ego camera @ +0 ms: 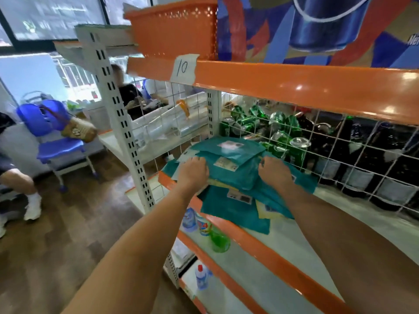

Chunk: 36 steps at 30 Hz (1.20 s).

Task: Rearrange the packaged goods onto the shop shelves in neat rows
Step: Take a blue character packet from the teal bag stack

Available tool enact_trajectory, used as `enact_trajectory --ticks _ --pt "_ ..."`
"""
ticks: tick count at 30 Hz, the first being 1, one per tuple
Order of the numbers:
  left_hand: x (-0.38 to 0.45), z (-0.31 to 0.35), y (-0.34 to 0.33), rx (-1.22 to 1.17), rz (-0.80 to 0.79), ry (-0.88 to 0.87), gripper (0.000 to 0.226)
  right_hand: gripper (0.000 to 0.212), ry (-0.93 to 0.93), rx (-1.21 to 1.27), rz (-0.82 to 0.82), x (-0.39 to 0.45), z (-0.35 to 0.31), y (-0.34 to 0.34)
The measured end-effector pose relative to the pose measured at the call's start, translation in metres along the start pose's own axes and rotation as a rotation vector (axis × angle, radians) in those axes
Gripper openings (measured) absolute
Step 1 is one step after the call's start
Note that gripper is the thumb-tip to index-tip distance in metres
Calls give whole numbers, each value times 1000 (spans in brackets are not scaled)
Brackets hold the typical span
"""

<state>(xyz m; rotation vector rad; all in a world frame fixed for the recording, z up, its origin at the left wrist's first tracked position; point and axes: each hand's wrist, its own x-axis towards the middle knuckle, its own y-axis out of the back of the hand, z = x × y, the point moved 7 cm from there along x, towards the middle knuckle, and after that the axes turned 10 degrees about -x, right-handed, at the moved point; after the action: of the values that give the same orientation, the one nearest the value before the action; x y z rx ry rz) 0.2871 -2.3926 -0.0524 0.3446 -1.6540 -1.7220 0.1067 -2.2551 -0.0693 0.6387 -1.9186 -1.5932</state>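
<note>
On the middle shelf (283,236), at its left end, your two hands sit on a heap of teal packages (229,164). Your left hand (195,169) lies on the left edge of the top bundle with its fingers curled down over it, gripping it. Your right hand (273,169) grips the right edge of the same bundle in the same way, fingers bent over the plastic. The two hands are apart, one on each side of the bundle.

Each package carries a pale label, and the top ones lie stacked at slightly different angles. More teal packages (235,214) lie flat under the bundle, one hanging a little over the orange front rail (254,245) of the shelf, with a yellowish envelope (265,210) showing between them.

Behind the heap a white wire grid (340,150) closes the back of the shelf. Beyond it lie green cans (247,123) in a jumble, with dark bottles (362,150) to their right.

Above, an orange shelf edge bears a paper tag (184,68) marked 10, and an orange basket (174,28) stands on that upper shelf. On the lower shelf, below your left forearm, stand several small bottles (204,225), one green and others clear with blue labels.

To the left, a blue chair (56,141) stands on the wooden floor (68,234), and a seated person's leg (20,186) shows at the frame's edge.
</note>
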Motion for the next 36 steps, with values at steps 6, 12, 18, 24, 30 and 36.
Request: enact_trajectory --ticks 6,12,18,24,30,36 --pt "49 -18 5 -6 47 -125 32 35 -154 1 1 33 -7 -2" --pt "77 -25 -17 -17 -10 -235 33 35 -237 -40 -7 41 -14 -10" --pt "83 -25 -32 -81 1 -291 33 35 -365 14 -46 41 -7 -12" --pt "88 -29 -36 -187 -9 -257 27 54 -492 65 -187 56 -6 -17" --pt "88 -29 -34 -203 -30 -264 28 56 -667 267 -241 65 -4 -22" --pt "86 -27 -32 -189 -44 -239 26 52 -719 488 -187 66 -1 -26"
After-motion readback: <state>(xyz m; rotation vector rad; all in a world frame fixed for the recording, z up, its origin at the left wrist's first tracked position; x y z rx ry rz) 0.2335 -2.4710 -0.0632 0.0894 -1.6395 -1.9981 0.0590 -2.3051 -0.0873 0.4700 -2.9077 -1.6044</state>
